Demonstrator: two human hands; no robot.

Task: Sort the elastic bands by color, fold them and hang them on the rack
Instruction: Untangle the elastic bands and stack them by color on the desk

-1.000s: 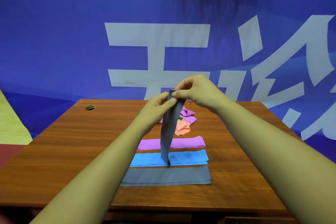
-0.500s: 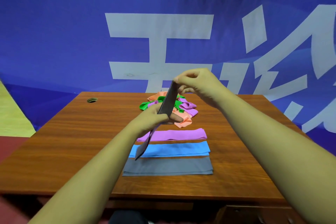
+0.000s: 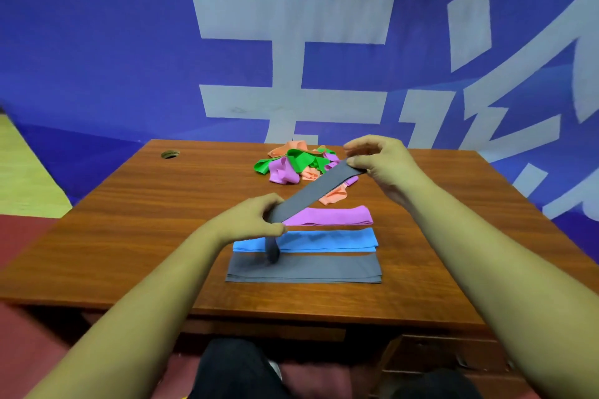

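A grey elastic band (image 3: 312,191) stretches slantwise above the table between both hands. My left hand (image 3: 251,220) grips its lower end, whose tail hangs down toward the table. My right hand (image 3: 379,159) pinches its upper end. Three folded stacks lie in rows on the table: purple (image 3: 334,216) farthest, blue (image 3: 321,240) in the middle, grey (image 3: 304,269) nearest. A tangled pile of orange, green and purple bands (image 3: 293,163) sits at the back of the table. No rack is in view.
The wooden table (image 3: 129,236) has a round cable hole (image 3: 170,154) at its back left corner. A blue banner with white characters (image 3: 291,42) hangs behind it. My knees (image 3: 240,369) show below the front edge.
The grey band went from hanging nearly upright to slanting; my left hand slid down and left along it while my right hand carried the top end right. The view tilted downward.
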